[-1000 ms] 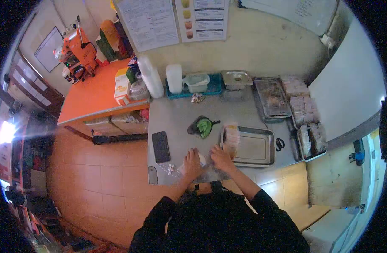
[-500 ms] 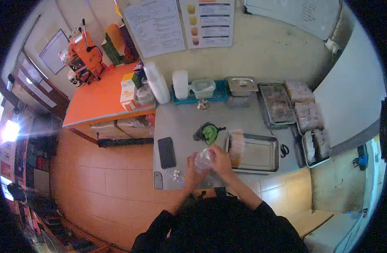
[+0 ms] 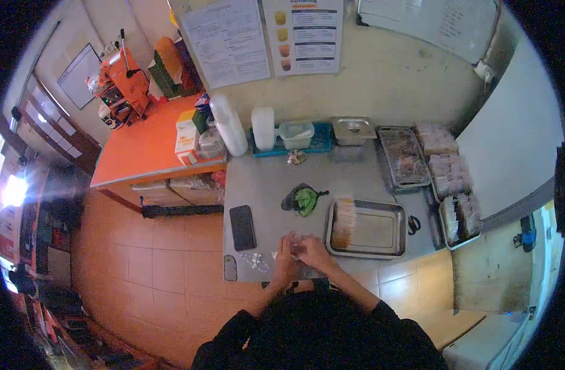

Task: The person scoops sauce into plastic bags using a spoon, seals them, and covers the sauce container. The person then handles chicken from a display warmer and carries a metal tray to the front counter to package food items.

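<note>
My left hand (image 3: pixel 285 259) and my right hand (image 3: pixel 315 253) are close together over the front edge of the metal table. Both sets of fingers are closed on a clear plastic bag (image 3: pixel 299 238), mostly hidden by the hands. Just left of them lies a clear plastic piece with small white bits (image 3: pixel 255 261). Beyond the hands, a bunched green and dark bag (image 3: pixel 306 201) rests on the table. To the right is a shallow metal tray (image 3: pixel 379 251) with a row of thin orange-and-white packets (image 3: pixel 344 225) along its left side.
A black phone (image 3: pixel 242 228) lies at the left and black-handled scissors (image 3: pixel 414 225) lie right of the tray. Several packet-filled trays (image 3: pixel 456 216) line the right edge. At the back stand stacked white containers (image 3: pixel 264 129), a blue tray (image 3: pixel 322 137) and a lidded metal pan (image 3: pixel 353 130).
My hands have come closer together and slightly lower. The plastic bag, seen standing up between them before, is now mostly covered by the fingers.
</note>
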The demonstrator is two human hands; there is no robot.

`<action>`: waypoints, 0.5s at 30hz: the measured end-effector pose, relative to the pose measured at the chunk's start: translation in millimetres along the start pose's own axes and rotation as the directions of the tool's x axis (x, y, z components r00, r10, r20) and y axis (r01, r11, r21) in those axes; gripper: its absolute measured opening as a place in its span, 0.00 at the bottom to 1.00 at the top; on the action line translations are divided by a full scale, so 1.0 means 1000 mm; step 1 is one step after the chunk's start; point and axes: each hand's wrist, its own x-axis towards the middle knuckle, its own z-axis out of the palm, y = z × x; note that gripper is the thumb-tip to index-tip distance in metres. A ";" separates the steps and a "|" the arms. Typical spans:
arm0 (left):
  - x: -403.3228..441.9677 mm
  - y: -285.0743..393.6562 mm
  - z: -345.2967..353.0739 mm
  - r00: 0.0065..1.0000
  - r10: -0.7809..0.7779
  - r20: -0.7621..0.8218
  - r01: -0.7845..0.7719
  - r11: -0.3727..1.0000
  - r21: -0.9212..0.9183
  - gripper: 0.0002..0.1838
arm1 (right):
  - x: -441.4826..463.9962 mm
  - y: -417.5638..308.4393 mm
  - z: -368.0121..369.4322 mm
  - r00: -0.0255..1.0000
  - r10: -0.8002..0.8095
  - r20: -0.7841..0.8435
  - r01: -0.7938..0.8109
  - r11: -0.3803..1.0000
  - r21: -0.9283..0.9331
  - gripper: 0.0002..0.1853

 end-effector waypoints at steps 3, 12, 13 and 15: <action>0.002 -0.011 0.003 1.000 0.002 -0.005 -0.002 0.998 0.061 0.40 | 0.003 -0.002 0.000 0.996 0.088 -0.016 -0.082 0.971 0.223 0.09; 0.018 0.012 -0.013 0.976 0.062 -0.208 -0.046 0.996 0.081 0.38 | 0.009 -0.030 -0.034 0.802 -0.212 -0.559 0.145 0.976 -0.161 0.07; 0.020 0.010 -0.014 0.975 0.068 -0.212 -0.052 0.995 0.080 0.38 | 0.009 -0.029 -0.036 0.799 -0.218 -0.561 0.149 0.975 -0.166 0.07; 0.022 0.005 -0.021 0.988 -0.098 -0.121 0.021 0.852 -0.522 0.28 | 0.006 -0.033 -0.041 0.938 -0.030 -0.346 0.081 0.987 0.135 0.08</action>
